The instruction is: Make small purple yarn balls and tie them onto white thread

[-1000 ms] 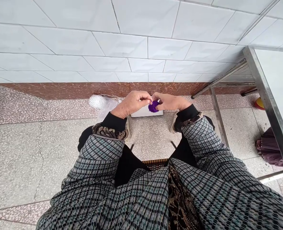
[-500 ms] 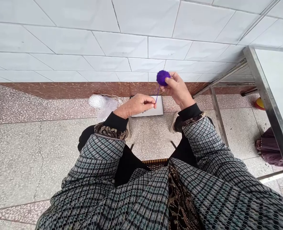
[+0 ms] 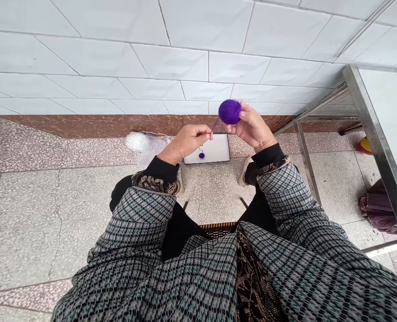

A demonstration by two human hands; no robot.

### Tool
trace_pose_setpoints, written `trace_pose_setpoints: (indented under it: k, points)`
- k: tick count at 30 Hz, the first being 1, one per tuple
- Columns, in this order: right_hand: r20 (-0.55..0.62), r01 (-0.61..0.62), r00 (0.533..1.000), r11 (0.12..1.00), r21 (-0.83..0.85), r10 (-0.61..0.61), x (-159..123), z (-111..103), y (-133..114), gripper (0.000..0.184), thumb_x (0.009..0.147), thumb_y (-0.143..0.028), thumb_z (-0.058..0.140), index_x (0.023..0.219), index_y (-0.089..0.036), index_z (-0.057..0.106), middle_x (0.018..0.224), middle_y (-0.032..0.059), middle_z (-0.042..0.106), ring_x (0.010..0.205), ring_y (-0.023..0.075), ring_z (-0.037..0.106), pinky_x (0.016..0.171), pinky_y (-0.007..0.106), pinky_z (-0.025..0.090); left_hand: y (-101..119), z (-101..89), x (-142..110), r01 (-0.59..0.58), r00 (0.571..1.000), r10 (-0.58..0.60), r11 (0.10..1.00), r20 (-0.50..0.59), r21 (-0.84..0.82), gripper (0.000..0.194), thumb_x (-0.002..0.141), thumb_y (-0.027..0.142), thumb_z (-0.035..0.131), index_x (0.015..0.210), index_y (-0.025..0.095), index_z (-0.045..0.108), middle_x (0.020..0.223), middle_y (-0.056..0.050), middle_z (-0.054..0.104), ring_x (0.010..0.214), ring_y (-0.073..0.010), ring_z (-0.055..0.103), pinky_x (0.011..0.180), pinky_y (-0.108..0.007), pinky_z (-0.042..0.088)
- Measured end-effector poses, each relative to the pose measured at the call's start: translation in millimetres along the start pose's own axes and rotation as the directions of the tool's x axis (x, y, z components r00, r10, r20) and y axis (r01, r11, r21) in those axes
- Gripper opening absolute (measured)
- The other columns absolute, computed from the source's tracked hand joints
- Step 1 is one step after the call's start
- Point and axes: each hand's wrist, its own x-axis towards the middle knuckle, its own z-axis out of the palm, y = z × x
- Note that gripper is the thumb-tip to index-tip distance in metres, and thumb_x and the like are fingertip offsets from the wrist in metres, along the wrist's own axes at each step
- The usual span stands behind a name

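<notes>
The right hand holds the purple yarn ball in half-curled fingers, just beyond the tray's far right corner; the left hand apparently pinches its strand. Loose fingers could drop it, unwinding yarn.

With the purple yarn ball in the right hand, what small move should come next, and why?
Probably pass the purple strand once around the purple yarn ball: the left hand pinches the strand, which runs to the ball held up in the right hand.
</notes>
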Motion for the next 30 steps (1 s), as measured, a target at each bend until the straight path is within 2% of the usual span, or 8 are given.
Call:
trace_pose_setpoints:
  k: [6, 10, 13, 16, 18, 23, 27, 30]
  points:
    - [-0.228, -0.119, 0.971, 0.967, -0.224, 0.066, 8, 5, 14, 0.045, 0.086, -0.036, 0.081, 0.12, -0.024, 0.054, 0.107, 0.0016, 0.066, 0.086, 0.014, 0.065, 0.079, 0.03, 0.058, 6, 5.5, -4, -0.071, 0.957, 0.065, 0.997, 0.281, 0.012, 0.022, 0.093, 0.032, 0.061, 0.089, 0.019, 0.079, 0.076, -0.001, 0.07, 0.062, -0.0131, 0.054, 0.063, -0.028, 0.042]
    - [-0.233, -0.269, 0.959, 0.777, -0.569, 0.161, 6, 10, 16, 0.037, 0.078, -0.019, 0.078, 0.108, -0.022, 0.057, 0.098, 0.0013, 0.066, 0.088, 0.0178, 0.062, 0.085, 0.035, 0.056, 9, 3.9, -5, -0.11, 0.975, 0.101, 0.993, 0.196, 0.037, 0.022, 0.092, 0.03, 0.06, 0.086, 0.019, 0.078, 0.081, -0.003, 0.074, 0.069, -0.0147, 0.06, 0.07, -0.029, 0.046]
    - [-0.058, -0.282, 0.933, 0.62, -0.732, 0.356, 1, 14, 8, 0.036, 0.072, -0.015, 0.081, 0.102, -0.022, 0.062, 0.097, 0.0024, 0.069, 0.092, 0.0213, 0.063, 0.09, 0.038, 0.055, 8, 1.1, -4, -0.097, 0.994, 0.094, 0.993, 0.048, 0.062, 0.019, 0.091, 0.026, 0.06, 0.085, 0.018, 0.076, 0.086, -0.004, 0.075, 0.08, -0.0168, 0.065, 0.08, -0.031, 0.051]
    - [0.166, -0.249, 0.885, 0.744, -0.62, 0.435, -3, 15, -1, 0.037, 0.074, -0.02, 0.082, 0.106, -0.021, 0.064, 0.103, 0.003, 0.071, 0.089, 0.0188, 0.065, 0.085, 0.035, 0.057, 3, -0.8, -1, -0.012, 0.998, 0.017, 0.997, -0.062, 0.077, 0.017, 0.09, 0.022, 0.059, 0.084, 0.018, 0.074, 0.084, -0.003, 0.073, 0.082, -0.0176, 0.064, 0.084, -0.033, 0.052]
    - [0.233, -0.229, 0.912, 0.89, -0.395, 0.338, -4, 13, -3, 0.042, 0.078, -0.03, 0.084, 0.114, -0.021, 0.062, 0.106, 0.0035, 0.07, 0.085, 0.0157, 0.066, 0.079, 0.032, 0.058, -1, -0.8, 1, 0.054, 0.993, -0.046, 0.996, -0.109, 0.071, 0.016, 0.091, 0.021, 0.059, 0.084, 0.018, 0.073, 0.079, -0.002, 0.07, 0.078, -0.0173, 0.062, 0.08, -0.032, 0.051]
    - [-0.063, -0.066, 0.996, 0.997, -0.049, 0.063, 2, 3, -1, 0.062, 0.08, -0.054, 0.088, 0.122, -0.024, 0.053, 0.106, 0.0032, 0.065, 0.09, 0.0159, 0.071, 0.075, 0.027, 0.059, 0, 2.8, 1, 0.043, 0.999, -0.042, 0.998, -0.026, 0.05, 0.017, 0.092, 0.021, 0.057, 0.084, 0.018, 0.073, 0.072, 0.001, 0.065, 0.067, -0.0146, 0.055, 0.07, -0.029, 0.045]
    - [-0.283, -0.113, 0.957, 0.975, -0.191, 0.055, 9, 4, 9, 0.047, 0.089, -0.042, 0.083, 0.116, -0.025, 0.049, 0.102, 0.0014, 0.064, 0.086, 0.0149, 0.07, 0.07, 0.026, 0.057, 8, 4.9, -3, -0.059, 0.978, 0.053, 0.998, 0.204, 0.025, 0.019, 0.091, 0.026, 0.06, 0.085, 0.018, 0.076, 0.075, 0.0, 0.069, 0.065, -0.0131, 0.055, 0.067, -0.028, 0.044]
    - [-0.317, -0.277, 0.938, 0.858, -0.433, 0.144, 8, 11, 14, 0.037, 0.087, -0.02, 0.08, 0.107, -0.024, 0.049, 0.092, -0.0012, 0.063, 0.074, 0.0128, 0.064, 0.063, 0.024, 0.052, 11, 3.6, -5, -0.092, 0.968, 0.081, 0.995, 0.238, 0.033, 0.021, 0.091, 0.03, 0.06, 0.087, 0.018, 0.078, 0.078, -0.002, 0.073, 0.065, -0.0132, 0.056, 0.067, -0.028, 0.044]
